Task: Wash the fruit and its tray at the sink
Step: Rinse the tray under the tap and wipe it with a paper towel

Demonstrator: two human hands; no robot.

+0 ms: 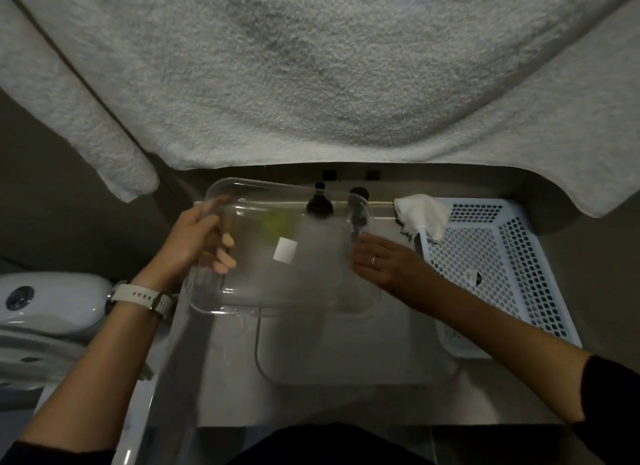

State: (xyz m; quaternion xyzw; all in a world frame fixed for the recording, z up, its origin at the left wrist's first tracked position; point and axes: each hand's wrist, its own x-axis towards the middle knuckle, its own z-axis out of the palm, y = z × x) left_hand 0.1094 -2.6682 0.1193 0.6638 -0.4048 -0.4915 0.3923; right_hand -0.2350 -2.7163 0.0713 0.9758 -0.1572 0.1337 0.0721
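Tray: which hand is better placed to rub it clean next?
Right, probably. The left hand already grips the clear tray's left edge over the sink, steadying it. The right hand lies flat and open against the tray's right side, free to rub.

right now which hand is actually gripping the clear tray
The left hand, with the white watch strap: its fingers curl round the clear tray. The ringed right hand lies flat.

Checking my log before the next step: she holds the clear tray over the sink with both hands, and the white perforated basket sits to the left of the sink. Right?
Not quite. The head view shows the white perforated basket to the right of the sink, not the left. The rest stands: left hand and right hand hold the clear tray over the sink.
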